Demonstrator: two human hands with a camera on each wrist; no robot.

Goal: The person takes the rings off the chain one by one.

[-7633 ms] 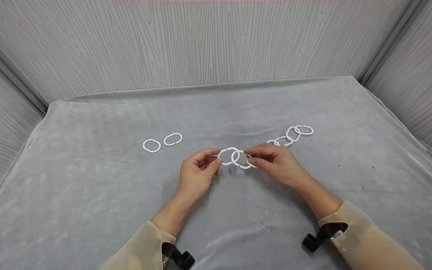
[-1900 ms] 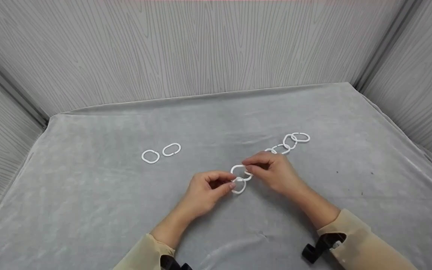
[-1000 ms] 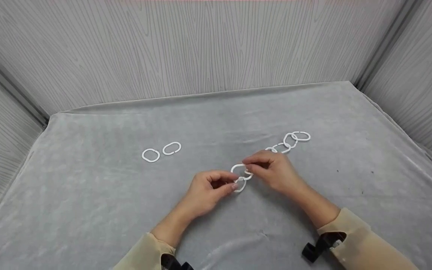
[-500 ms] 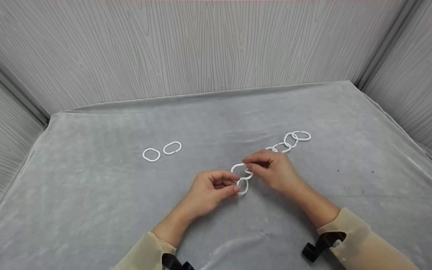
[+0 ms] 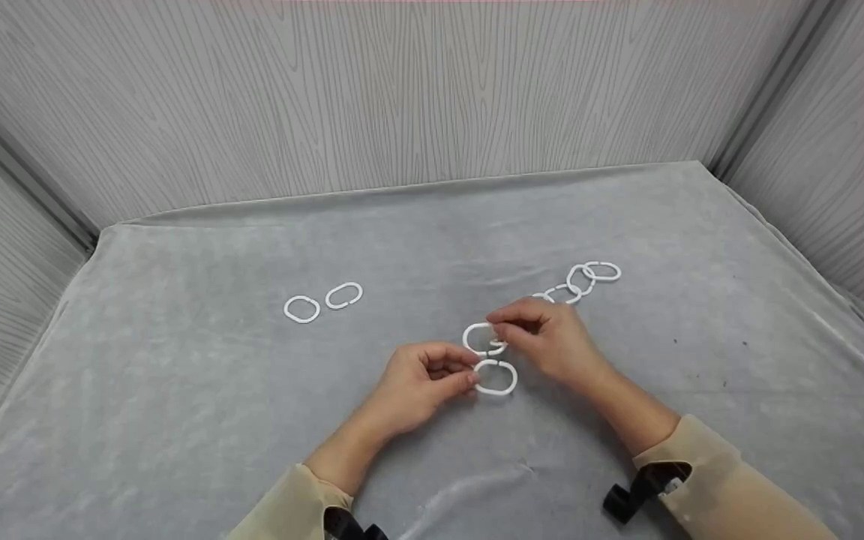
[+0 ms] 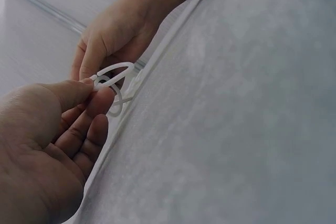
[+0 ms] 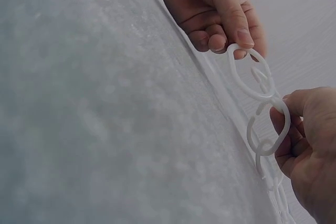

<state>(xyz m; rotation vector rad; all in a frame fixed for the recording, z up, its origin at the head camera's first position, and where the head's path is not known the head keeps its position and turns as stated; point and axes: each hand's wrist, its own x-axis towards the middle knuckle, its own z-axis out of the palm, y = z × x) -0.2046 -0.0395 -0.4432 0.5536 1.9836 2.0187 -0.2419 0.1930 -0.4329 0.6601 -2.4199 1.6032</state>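
In the head view my left hand [image 5: 413, 386] pinches a white plastic chain link [image 5: 514, 384] by its left side, between thumb and fingertips. This oval link has a small gap in its rim. Just above it, my right hand [image 5: 552, 337] pinches another white link [image 5: 466, 340], whose right end the fingers hide. The right wrist view shows the left-hand link [image 7: 232, 66] close against the right-hand link [image 7: 250, 135], with more links hanging below. Whether the two held links interlock, I cannot tell. Beyond my right hand, a chain of several joined links [image 5: 619, 273] lies on the cloth.
Two loose white links, a rounder one [image 5: 286, 309] and a longer one [image 5: 328, 300], lie apart on the left. Grey cloth [image 5: 177, 375] covers the table. Panelled walls [image 5: 402, 97] stand behind and at both sides. Small dark specks dot the cloth at right.
Earlier, two overlapping links were held side by side; now the left-hand link is below the right-hand one. In the last half second it turned to show its full oval. My right hand barely moved.
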